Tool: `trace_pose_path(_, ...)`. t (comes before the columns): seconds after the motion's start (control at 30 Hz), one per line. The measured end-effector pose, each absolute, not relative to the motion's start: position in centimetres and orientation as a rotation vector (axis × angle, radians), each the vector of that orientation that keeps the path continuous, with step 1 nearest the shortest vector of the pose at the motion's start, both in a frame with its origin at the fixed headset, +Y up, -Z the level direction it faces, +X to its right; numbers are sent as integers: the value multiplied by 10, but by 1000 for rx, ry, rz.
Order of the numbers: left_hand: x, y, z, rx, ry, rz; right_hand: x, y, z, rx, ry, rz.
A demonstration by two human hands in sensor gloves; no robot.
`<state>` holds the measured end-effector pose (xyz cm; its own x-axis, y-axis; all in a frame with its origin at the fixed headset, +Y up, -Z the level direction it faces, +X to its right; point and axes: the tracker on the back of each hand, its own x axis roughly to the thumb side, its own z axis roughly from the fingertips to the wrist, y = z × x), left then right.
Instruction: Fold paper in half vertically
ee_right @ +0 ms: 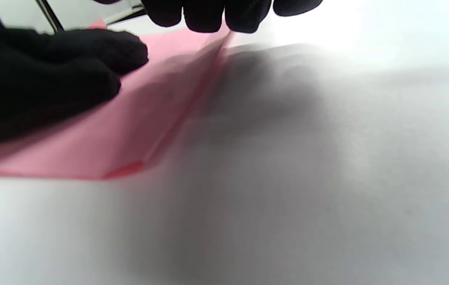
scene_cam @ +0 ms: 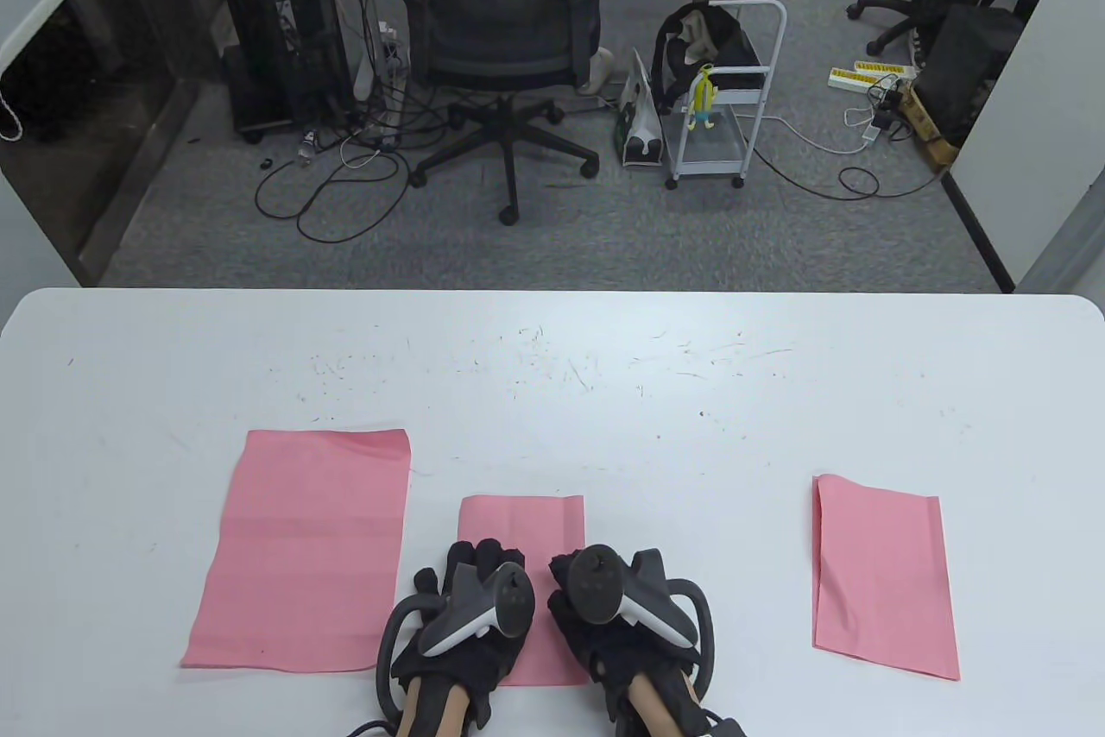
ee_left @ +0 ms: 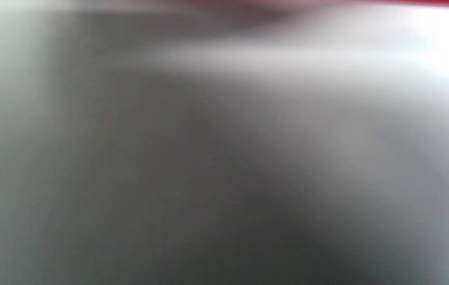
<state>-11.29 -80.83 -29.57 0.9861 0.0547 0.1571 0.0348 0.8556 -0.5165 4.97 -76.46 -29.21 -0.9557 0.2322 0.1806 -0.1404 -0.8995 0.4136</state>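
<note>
The folded paper (scene_cam: pixel 520 525) is found at the near middle of the table (scene_cam: pixel 552 392), its near edge close to the table's front edge. It is flanked by a wide sheet (scene_cam: pixel 302 551) just beside it on the left and a narrow sheet (scene_cam: pixel 880 573) well apart on the right. Bare table surface is seen beyond all three sheets as far as the far edge.

All three sheets are thin, pink and rectangular; faint crease lines are seen on the wide sheet. The table top is white, smooth and finely scratched. In the right wrist view a doubled edge is seen along the folded paper's right side.

The left hand (scene_cam: pixel 470 612) and right hand (scene_cam: pixel 617 612) are laid on the near half of the folded paper, side by side. The right hand's fingertips (ee_right: pixel 208 16) are set on the doubled edge, only lightly bent, nothing being pinched. The left grip cannot be told: its fingers are covered by the tracker (scene_cam: pixel 483 612), and the left wrist view is blurred grey. The paper's near half is hidden beneath the gloves.
</note>
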Motion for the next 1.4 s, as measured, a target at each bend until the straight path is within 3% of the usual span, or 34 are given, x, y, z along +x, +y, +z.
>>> trace_pose_path(0.1,-113,-808,-296,-545,-169,11,46,-771,-292,350,695,2908)
trace_pose_path(0.5,-113,-807,-296,-542,-168,13,44,-774,-295,311,733,2910)
trace_pose_path(1.0,-112,-807,-296,-548,-167,10,37,-789,-347,64,855,2937)
trace_pose_path(1.4,-111,-807,-297,-550,-166,12,43,-780,-348,119,858,2868)
